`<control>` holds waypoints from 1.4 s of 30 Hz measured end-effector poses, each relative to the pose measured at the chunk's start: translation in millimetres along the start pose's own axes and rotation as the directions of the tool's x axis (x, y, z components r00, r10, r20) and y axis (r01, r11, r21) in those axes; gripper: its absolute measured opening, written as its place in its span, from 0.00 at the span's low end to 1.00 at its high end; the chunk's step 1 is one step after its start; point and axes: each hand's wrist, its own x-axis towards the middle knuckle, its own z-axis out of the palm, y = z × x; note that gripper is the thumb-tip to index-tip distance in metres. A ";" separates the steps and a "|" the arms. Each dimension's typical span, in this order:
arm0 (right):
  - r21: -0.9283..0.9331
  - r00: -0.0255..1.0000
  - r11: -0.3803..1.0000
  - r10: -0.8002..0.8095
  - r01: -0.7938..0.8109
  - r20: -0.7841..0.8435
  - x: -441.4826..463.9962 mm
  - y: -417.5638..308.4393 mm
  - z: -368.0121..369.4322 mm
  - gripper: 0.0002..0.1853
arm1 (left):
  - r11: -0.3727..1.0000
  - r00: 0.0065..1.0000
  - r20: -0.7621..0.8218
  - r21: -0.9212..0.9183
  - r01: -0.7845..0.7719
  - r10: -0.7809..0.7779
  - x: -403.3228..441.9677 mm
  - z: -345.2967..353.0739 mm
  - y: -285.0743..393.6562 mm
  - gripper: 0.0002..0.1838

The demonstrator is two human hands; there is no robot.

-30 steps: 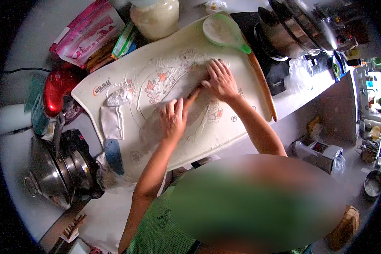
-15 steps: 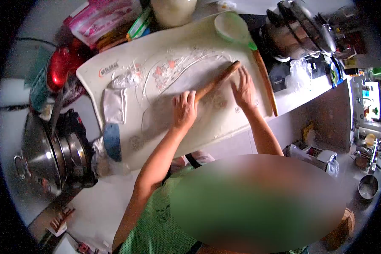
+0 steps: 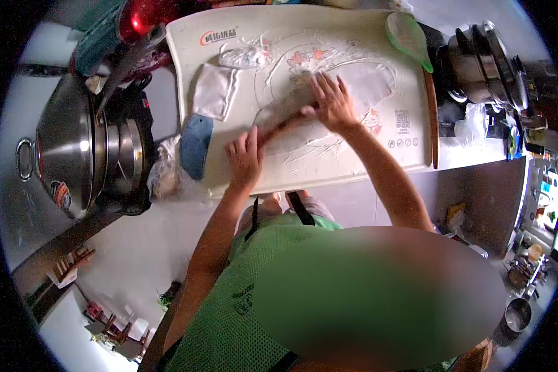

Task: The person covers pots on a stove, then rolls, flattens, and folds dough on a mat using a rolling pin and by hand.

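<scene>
A thin sheet of pale dough (image 3: 373, 84) lies on a large cream kneading board (image 3: 409, 87) streaked with flour. Slanting across the dough is a brown wooden rolling pin (image 3: 284, 128). My left hand (image 3: 245, 162) is at the pin's lower left end, fingers closed about it. With fingers spread, my right hand (image 3: 333, 105) rests over the dough, its thumb by the pin's upper end and partly hiding it. Left of the dough are a white rectangular piece (image 3: 215, 92), possibly cloth or dough, a small flour heap (image 3: 248, 57) and a blue scraper (image 3: 196, 147).
A green-rimmed sieve (image 3: 409, 38) and a long wooden stick (image 3: 431, 121) lie along the board's right edge. Metal pots (image 3: 477, 68) stand beyond it. At left are a lidded steel pot (image 3: 71, 149) and a plastic bag (image 3: 167, 170).
My view has shifted, so the board appears higher and further right. The pin has moved toward the dough's lower left. My right hand has come closer to my left, over the dough.
</scene>
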 end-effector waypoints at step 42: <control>-0.002 0.600 0.621 0.757 -0.784 -0.259 -29.6 -187.3 32.3 0.30 | 0.343 0.773 0.601 -0.696 0.631 -0.201 39.9 3.9 -18.8 0.17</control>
